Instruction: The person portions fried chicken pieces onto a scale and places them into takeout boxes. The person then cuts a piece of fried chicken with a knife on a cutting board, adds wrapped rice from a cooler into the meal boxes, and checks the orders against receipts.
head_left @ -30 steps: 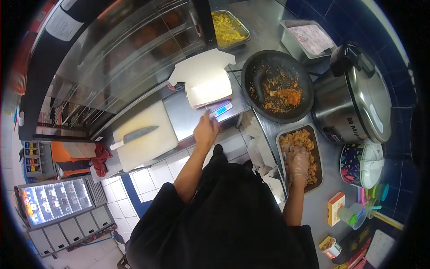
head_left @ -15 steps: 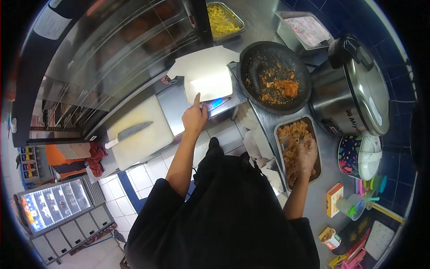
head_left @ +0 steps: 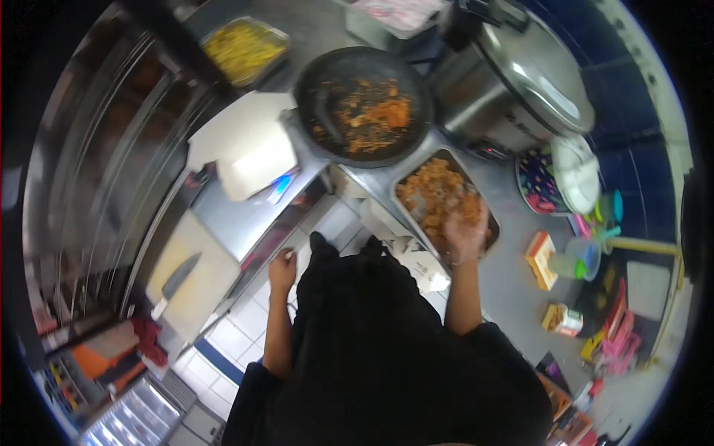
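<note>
My left hand hangs over the floor beside the steel counter, fingers loosely curled, with nothing visible in it. My right hand, which seems to wear a clear glove, is in the metal tray of orange-brown crumbly food. Motion blur hides its fingers, and I cannot tell whether it grips any food. Left of the tray's far end sits a black wok with orange food bits. An open white takeout box stands on a scale with a lit blue display.
A knife lies on a cutting board at left. A rice cooker and a patterned container stand behind the tray. A tray of yellow food is at the back. Small boxes and cups line the right counter.
My left hand has drawn back from the white box toward my body. My right hand stays in the food tray. The whole view has turned and shifted, so the counter things appear further left.
</note>
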`<action>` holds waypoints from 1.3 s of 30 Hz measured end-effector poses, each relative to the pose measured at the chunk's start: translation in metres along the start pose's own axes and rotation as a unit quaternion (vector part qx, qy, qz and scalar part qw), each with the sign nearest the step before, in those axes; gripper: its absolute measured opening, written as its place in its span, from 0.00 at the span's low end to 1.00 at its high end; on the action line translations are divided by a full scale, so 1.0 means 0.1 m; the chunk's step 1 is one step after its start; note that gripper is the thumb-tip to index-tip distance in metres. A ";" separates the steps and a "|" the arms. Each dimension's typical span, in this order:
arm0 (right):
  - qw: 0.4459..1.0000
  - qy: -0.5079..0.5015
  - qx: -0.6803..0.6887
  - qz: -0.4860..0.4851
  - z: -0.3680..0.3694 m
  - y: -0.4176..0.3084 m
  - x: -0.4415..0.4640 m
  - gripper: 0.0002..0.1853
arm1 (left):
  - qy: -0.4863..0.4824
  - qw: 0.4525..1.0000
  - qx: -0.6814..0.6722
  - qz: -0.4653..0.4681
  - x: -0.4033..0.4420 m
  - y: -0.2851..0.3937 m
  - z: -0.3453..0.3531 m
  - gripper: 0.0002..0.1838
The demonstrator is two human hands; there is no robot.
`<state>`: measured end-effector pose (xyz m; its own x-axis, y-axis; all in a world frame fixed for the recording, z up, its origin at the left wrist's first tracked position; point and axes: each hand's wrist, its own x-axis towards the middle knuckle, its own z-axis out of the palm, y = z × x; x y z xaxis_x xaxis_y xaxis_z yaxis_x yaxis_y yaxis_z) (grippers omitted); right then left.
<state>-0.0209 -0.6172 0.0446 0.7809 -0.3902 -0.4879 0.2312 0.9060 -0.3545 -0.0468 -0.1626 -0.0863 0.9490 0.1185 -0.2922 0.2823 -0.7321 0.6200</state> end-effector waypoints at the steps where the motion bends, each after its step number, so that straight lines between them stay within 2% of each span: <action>1: 1.000 0.020 0.009 0.002 0.00 0.03 0.01 0.14 | -0.013 0.999 -0.008 -0.042 -0.01 -0.25 0.07 0.16; 2: 1.000 0.023 0.010 -0.011 -0.04 -0.01 0.05 0.14 | -0.015 0.996 -0.045 -0.072 -0.01 -0.64 0.22 0.16; 3: 0.999 -0.038 0.021 0.027 -0.07 -0.02 0.09 0.15 | -0.013 0.991 -0.080 -0.105 -0.06 -0.97 0.36 0.16; 4: 0.992 -0.099 0.031 0.070 -0.09 -0.01 0.12 0.15 | -0.045 0.971 -0.122 -0.199 -0.15 -1.12 0.39 0.16; 5: 0.992 -0.099 0.034 0.071 -0.02 0.00 0.10 0.15 | -0.073 0.940 -0.161 -0.292 -0.28 -1.28 0.39 0.16; 7: 0.997 -0.037 -0.015 0.069 0.22 0.01 -0.02 0.14 | -0.071 0.888 -0.244 -0.384 -0.51 -1.98 0.58 0.11; 8: 0.997 -0.038 -0.012 0.072 0.23 0.03 -0.02 0.14 | -0.088 0.919 -0.180 -0.340 -0.64 -2.27 0.64 0.10; 11: 0.997 -0.027 -0.049 0.058 0.10 -0.03 0.05 0.12 | -0.098 0.895 -0.186 -0.394 -0.80 -2.11 0.50 0.13; 12: 0.987 0.027 -0.154 0.029 -0.12 -0.09 0.17 0.12 | -0.087 0.890 -0.200 -0.401 -0.84 -2.01 0.45 0.14; 13: 0.963 0.073 -0.261 0.004 -0.25 -0.09 0.28 0.12 | -0.044 0.843 -0.279 -0.457 -0.79 -1.87 0.40 0.16; 15: 0.971 0.050 -0.233 -0.013 -0.16 0.00 0.26 0.13 | 0.010 0.845 -0.343 -0.410 -0.78 -1.88 0.44 0.20; 17: 0.962 0.012 -0.272 0.004 0.03 0.04 0.17 0.13 | -0.029 0.865 -0.285 -0.412 -0.68 -1.61 0.23 0.19; 19: 0.959 -0.013 -0.281 0.022 0.21 0.13 0.24 0.12 | -0.007 0.872 -0.273 -0.406 -0.57 -1.55 0.21 0.17; 21: 0.924 -0.104 -0.364 0.059 0.74 0.32 0.06 0.13 | 0.007 0.871 -0.295 -0.394 -0.47 -1.49 0.15 0.17; 22: 0.899 -0.113 -0.421 0.042 0.96 0.53 0.05 0.17 | 0.013 0.867 -0.311 -0.388 -0.44 -1.48 0.13 0.16; 24: 0.824 -0.181 -0.527 0.105 1.71 0.90 -0.17 0.19 | -0.006 0.854 -0.343 -0.392 -0.34 -1.37 0.01 0.20; 26: 0.739 -0.275 -0.606 0.108 2.17 1.43 -0.21 0.21 | -0.007 0.847 -0.363 -0.388 -0.22 -1.15 -0.15 0.20; 28: 0.565 -0.397 -0.715 0.106 2.53 2.05 -0.07 0.18 | -0.023 0.874 -0.364 -0.321 -0.15 -0.95 -0.31 0.22; 29: 0.507 -0.498 -0.704 -0.005 2.52 2.41 0.08 0.15 | -0.016 0.879 -0.368 -0.304 -0.11 -0.83 -0.38 0.23; 30: 0.428 -0.530 -0.729 -0.063 2.64 2.68 0.08 0.14 | -0.012 0.885 -0.368 -0.286 -0.09 -0.68 -0.48 0.23; 31: 0.427 -0.536 -0.725 -0.067 2.66 2.90 0.19 0.14 | -0.007 0.890 -0.368 -0.269 -0.06 -0.57 -0.56 0.23; 33: 0.227 -0.524 -0.813 -0.116 2.55 3.39 0.42 0.15 | -0.012 0.899 -0.372 -0.231 -0.03 -0.50 -0.66 0.24; 34: 0.222 -0.529 -0.810 -0.119 2.50 3.52 0.48 0.15 | -0.004 0.896 -0.385 -0.223 -0.04 -0.48 -0.69 0.26; 36: 0.063 -0.496 -0.853 -0.152 2.48 3.62 0.55 0.16 | 0.011 0.890 -0.396 -0.228 -0.09 -0.49 -0.73 0.26; 39: 0.031 -0.474 -0.872 -0.123 2.46 3.59 0.46 0.20 | 0.004 0.870 -0.424 -0.251 -0.18 -0.47 -0.78 0.27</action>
<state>0.2409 -0.2693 0.0908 0.7374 0.5778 -0.3497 0.5600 -0.8125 -0.1617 -0.0661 -0.0778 -0.0538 0.6758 0.2881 -0.6785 0.6605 0.1718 0.7309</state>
